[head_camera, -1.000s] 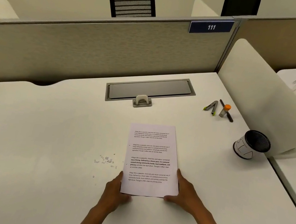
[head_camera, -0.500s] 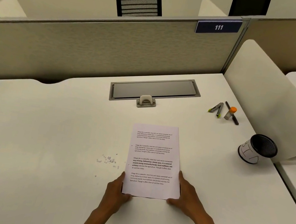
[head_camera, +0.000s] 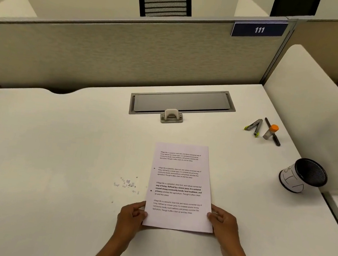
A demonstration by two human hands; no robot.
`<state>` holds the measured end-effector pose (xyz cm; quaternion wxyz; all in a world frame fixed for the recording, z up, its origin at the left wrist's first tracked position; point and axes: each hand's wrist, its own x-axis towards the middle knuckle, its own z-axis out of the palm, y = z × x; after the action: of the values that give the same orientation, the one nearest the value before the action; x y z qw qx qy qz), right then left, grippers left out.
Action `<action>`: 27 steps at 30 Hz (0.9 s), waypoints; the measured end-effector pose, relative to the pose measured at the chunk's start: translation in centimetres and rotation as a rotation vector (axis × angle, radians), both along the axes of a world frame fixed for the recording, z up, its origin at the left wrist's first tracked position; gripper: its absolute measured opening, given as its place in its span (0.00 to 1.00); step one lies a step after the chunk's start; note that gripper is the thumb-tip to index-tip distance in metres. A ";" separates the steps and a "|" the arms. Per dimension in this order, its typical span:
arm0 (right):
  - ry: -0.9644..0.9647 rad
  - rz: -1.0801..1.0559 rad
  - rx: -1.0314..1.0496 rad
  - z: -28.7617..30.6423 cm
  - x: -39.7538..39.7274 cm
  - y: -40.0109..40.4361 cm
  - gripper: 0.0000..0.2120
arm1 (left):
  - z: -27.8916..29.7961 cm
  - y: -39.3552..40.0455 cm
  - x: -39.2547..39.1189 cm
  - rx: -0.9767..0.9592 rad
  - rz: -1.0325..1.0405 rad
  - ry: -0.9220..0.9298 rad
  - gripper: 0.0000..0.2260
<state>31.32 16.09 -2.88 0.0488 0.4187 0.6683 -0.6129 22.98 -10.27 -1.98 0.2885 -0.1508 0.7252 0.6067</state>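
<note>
A white printed sheet of paper (head_camera: 180, 185) with several paragraphs of text and two punched holes on its left margin lies on the white desk (head_camera: 52, 155). My left hand (head_camera: 131, 217) pinches the sheet's lower left edge, thumb on top. At the lower right edge, my right hand (head_camera: 223, 225) grips it the same way. The sheet's near end looks slightly lifted off the desk.
Small paper punch dots (head_camera: 127, 184) lie scattered left of the sheet. A hole punch (head_camera: 171, 116) sits by the grey cable tray (head_camera: 183, 101). At the right are a stapler-like tool (head_camera: 254, 127), a glue stick (head_camera: 270, 131), a black pen (head_camera: 276, 139) and a tipped black mesh cup (head_camera: 302, 175).
The view has shifted slightly, so everything sits a little further right in the frame. Both hands keep the same hold on the sheet's near corners.
</note>
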 end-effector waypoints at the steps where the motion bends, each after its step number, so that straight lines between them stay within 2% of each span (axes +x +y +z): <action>1: 0.001 -0.015 0.002 -0.1 -0.1 -0.1 0.16 | -0.1 0.0 0.1 -0.019 0.008 0.011 0.18; 8: 0.040 -0.155 -0.055 0.0 0.2 -1.2 0.16 | 0.7 -0.1 0.0 -0.216 -0.018 0.139 0.18; 13: 0.096 -0.246 -0.069 0.8 0.4 -3.8 0.16 | 2.0 -2.4 -1.2 -0.182 -0.050 0.172 0.17; 20: 0.189 -0.258 -0.095 3.1 -2.4 -12.4 0.16 | 3.7 -11.0 -4.7 -0.113 -0.045 0.199 0.16; 27: 0.244 -0.187 -0.131 4.2 -8.0 -24.4 0.17 | 4.8 -23.4 -9.1 -0.108 0.012 0.218 0.16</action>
<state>23.35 -8.30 1.27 -0.0627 0.3974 0.5859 -0.7035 13.86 -33.71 2.79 0.1958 -0.1035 0.7829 0.5815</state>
